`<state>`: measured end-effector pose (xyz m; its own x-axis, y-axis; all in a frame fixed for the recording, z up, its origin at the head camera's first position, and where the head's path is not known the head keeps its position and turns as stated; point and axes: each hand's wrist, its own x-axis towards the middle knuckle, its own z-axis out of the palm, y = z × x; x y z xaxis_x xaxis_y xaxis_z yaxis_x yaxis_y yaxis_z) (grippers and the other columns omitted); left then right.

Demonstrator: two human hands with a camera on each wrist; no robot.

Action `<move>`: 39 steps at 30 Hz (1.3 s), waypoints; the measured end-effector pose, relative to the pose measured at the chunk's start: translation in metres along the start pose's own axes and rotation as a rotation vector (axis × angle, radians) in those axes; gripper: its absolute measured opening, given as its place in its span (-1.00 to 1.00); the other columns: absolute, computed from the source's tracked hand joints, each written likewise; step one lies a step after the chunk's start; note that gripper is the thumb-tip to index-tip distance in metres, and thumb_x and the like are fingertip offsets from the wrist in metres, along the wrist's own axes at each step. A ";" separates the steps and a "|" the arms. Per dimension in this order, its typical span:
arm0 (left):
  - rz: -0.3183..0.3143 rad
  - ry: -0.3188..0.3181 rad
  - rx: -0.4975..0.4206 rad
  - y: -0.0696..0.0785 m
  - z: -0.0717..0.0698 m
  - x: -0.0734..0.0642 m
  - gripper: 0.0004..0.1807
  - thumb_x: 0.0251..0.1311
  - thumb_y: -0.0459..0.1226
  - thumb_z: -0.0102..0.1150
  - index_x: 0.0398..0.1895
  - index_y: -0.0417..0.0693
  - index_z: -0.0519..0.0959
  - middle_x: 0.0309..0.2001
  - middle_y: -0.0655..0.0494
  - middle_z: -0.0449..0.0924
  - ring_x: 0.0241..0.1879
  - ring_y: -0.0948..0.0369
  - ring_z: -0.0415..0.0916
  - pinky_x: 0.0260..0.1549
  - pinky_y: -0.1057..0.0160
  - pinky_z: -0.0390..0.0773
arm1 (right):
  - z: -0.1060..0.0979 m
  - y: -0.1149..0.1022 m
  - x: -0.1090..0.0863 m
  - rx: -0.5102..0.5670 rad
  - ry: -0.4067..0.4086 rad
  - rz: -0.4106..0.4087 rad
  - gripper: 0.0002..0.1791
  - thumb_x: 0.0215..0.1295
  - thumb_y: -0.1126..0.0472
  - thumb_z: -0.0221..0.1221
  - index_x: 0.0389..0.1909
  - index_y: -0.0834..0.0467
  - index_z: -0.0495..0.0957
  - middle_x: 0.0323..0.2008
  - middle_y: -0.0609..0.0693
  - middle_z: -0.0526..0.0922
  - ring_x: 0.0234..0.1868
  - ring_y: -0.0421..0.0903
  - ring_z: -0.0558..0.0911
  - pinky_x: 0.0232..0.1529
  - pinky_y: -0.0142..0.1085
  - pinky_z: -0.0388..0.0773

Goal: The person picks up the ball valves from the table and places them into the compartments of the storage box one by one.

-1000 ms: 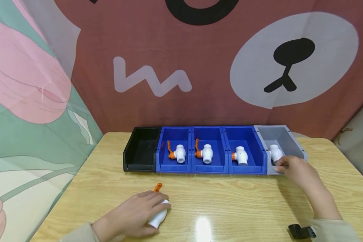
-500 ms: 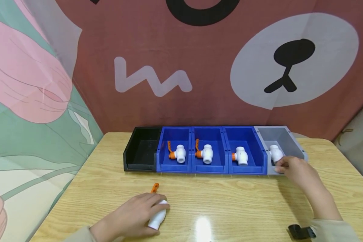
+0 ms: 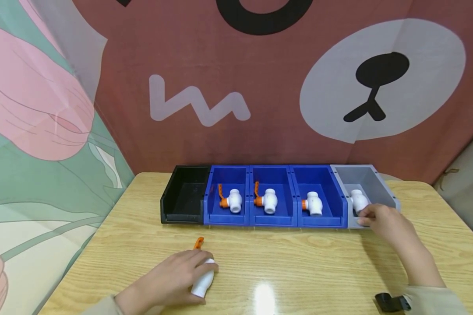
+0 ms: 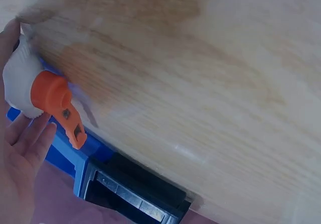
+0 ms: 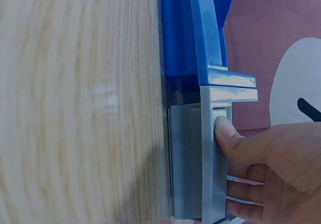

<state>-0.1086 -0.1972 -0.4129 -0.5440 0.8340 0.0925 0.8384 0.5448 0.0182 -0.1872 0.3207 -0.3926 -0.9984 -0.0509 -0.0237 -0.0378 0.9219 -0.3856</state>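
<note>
Over the table at the lower left, my left hand (image 3: 171, 278) grips a white ball valve (image 3: 203, 280) with an orange lever (image 3: 198, 243) sticking out beyond the fingers. The left wrist view shows the orange lever (image 4: 72, 126) pointing away from the palm. At the far right bin, my right hand (image 3: 390, 225) holds the front wall of the grey bin (image 3: 386, 192). In the right wrist view the thumb (image 5: 228, 131) lies on that lip, with the fingers behind it. A white valve body (image 3: 358, 201) lies in this bin, close to the fingertips; contact with it cannot be made out.
Three blue bins (image 3: 270, 221) stand in a row left of the grey one; two hold white valves with orange levers, the third a valve (image 3: 314, 204) showing only an orange collar. A black bin (image 3: 183, 216) ends the row. Printed cloth (image 3: 276, 144) hangs behind the table.
My left hand has shifted slightly to the left with the ball valve in its grip. The right hand has stayed at the grey bin.
</note>
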 end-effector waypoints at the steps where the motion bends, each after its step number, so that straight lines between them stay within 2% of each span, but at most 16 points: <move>1: 0.001 0.004 0.009 0.000 -0.001 0.000 -0.32 0.06 0.21 0.37 0.18 0.07 0.53 0.11 0.15 0.49 0.03 0.21 0.49 0.03 0.16 0.58 | 0.000 0.000 0.000 -0.001 0.002 0.000 -0.83 0.28 0.18 0.31 -0.30 0.23 0.64 -0.30 0.20 0.66 -0.30 0.14 0.57 -0.36 0.09 0.47; 15: 0.050 0.093 0.112 -0.004 -0.009 0.000 -0.25 -0.12 0.18 0.50 0.11 -0.03 0.57 0.04 0.07 0.54 -0.01 0.14 0.53 0.00 0.14 0.60 | 0.002 0.002 0.000 0.002 0.023 -0.025 -0.85 0.28 0.17 0.32 -0.31 0.19 0.66 -0.30 0.18 0.67 -0.28 0.16 0.60 -0.37 0.09 0.49; 19: 0.060 0.086 0.135 -0.005 -0.014 0.000 -0.25 -0.13 0.16 0.51 0.10 -0.04 0.57 0.04 0.05 0.54 -0.02 0.13 0.53 0.00 0.14 0.60 | 0.002 0.001 0.001 0.001 0.015 -0.014 -0.84 0.28 0.18 0.32 -0.29 0.21 0.65 -0.30 0.18 0.68 -0.28 0.16 0.60 -0.36 0.10 0.48; 27: 0.051 0.011 0.196 -0.011 -0.023 -0.002 -0.24 -0.12 0.15 0.52 0.14 -0.03 0.56 0.06 0.03 0.54 0.00 0.11 0.53 0.00 0.13 0.60 | 0.002 0.000 0.001 -0.002 0.023 -0.023 -0.85 0.26 0.20 0.33 -0.31 0.22 0.65 -0.34 0.15 0.68 -0.29 0.14 0.60 -0.36 0.09 0.49; 39: 0.059 0.056 0.236 -0.017 -0.031 -0.002 -0.17 -0.25 0.13 0.60 0.12 -0.06 0.56 0.05 0.01 0.55 -0.01 0.09 0.55 -0.04 0.12 0.62 | 0.003 0.002 0.000 -0.002 0.023 -0.020 -0.86 0.27 0.19 0.31 -0.31 0.21 0.65 -0.30 0.21 0.66 -0.30 0.14 0.59 -0.36 0.09 0.48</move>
<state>-0.1201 -0.2110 -0.3826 -0.4863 0.8621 0.1421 0.8333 0.5066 -0.2214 -0.1867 0.3214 -0.3958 -0.9981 -0.0608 0.0050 -0.0580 0.9214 -0.3843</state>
